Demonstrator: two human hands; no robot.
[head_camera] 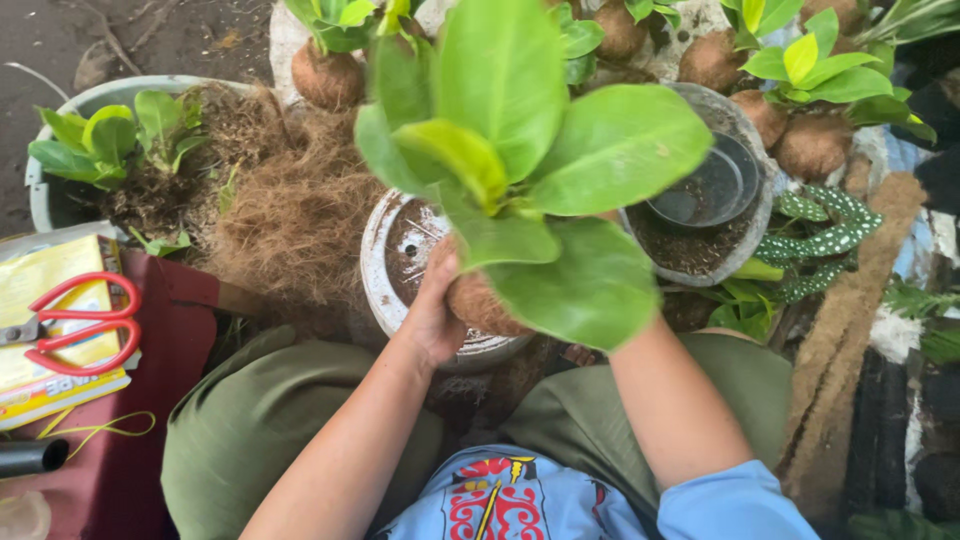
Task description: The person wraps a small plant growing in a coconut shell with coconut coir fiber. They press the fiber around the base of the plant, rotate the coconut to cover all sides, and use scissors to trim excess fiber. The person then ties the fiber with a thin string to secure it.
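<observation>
Left hand (432,310) cups the plant's (520,170) fibre ball (480,303), fingers wrapped round it. Right hand hidden behind leaves, grip can't tell.

Red scissors (85,325) lie left; a black pot (712,185) sits right.

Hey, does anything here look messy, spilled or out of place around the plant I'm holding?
Mostly tidy. Loose brown coconut fibre lies heaped and spreads over the rim of the grey tub beside it. The left hand cups the plant's fibre ball; the right hand is hidden behind the leaves.
</observation>
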